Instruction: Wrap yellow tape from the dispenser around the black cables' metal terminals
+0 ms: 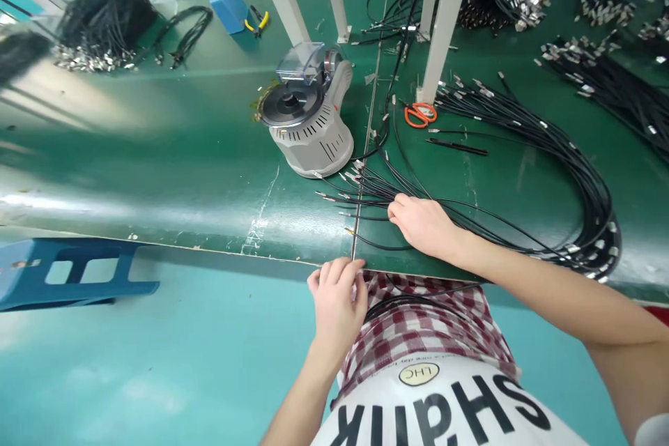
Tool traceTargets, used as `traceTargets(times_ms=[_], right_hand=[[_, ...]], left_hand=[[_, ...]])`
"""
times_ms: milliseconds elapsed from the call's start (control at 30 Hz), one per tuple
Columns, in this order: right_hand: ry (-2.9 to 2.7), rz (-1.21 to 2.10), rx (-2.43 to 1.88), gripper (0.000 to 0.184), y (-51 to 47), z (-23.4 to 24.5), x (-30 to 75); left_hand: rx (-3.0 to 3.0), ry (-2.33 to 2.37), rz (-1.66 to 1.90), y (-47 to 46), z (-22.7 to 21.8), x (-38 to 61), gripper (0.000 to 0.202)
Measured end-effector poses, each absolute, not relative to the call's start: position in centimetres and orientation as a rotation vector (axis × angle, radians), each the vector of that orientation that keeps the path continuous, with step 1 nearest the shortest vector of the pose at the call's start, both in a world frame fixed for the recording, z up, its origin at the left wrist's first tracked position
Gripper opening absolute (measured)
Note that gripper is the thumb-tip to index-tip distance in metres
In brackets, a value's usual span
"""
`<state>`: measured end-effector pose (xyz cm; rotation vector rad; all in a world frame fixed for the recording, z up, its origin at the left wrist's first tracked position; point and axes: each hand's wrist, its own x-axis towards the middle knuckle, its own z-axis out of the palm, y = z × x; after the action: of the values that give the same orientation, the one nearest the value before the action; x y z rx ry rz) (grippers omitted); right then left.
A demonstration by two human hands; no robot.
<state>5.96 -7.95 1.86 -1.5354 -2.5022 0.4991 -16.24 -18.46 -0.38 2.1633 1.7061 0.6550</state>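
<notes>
My right hand (424, 224) lies over the near bunch of thin black cables (379, 187) on the green table, fingers closed on a cable. Exactly which strands are in its grip is hidden under the fingers. The bunch fans out leftward, its light-coloured tips pointing at the tape dispenser. At the table's front edge is my left hand (339, 296), its fingers loosely bent and the thumb apart, with no object visible in it. Beside it, more black cables (412, 300) lie across the lap on a red checked cloth (418, 331). A longer cable bundle (585, 174) curves around to the right.
A grey tape dispenser (316, 143) stands behind the cable tips. Orange-handled scissors (419, 115) and black tweezers (457, 147) lie near a white post (444, 28). Further back are yellow-handled cutters (256, 21), a blue holder (230, 8) and cable piles (104, 24). A blue stool (78, 272) is left.
</notes>
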Motion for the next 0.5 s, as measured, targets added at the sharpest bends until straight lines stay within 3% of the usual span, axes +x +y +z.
traceTargets(times_ms=[200,367,500], right_hand=[[-2.423,0.681,-1.382,0.023,-8.8,2.7,7.0],[-2.242,0.928,-1.243,0.027,-9.0,2.9,7.6],[-2.173,1.072,-1.246,0.024,-8.8,2.9,7.9]], left_hand=[[2.315,1.413,0.723,-16.4,1.2,-15.3,0.037],[2.486,1.111,0.273,-17.4,0.0,-13.1,0.017],[2.439,0.815,0.285,-20.2,-1.5,-11.8,0.01]])
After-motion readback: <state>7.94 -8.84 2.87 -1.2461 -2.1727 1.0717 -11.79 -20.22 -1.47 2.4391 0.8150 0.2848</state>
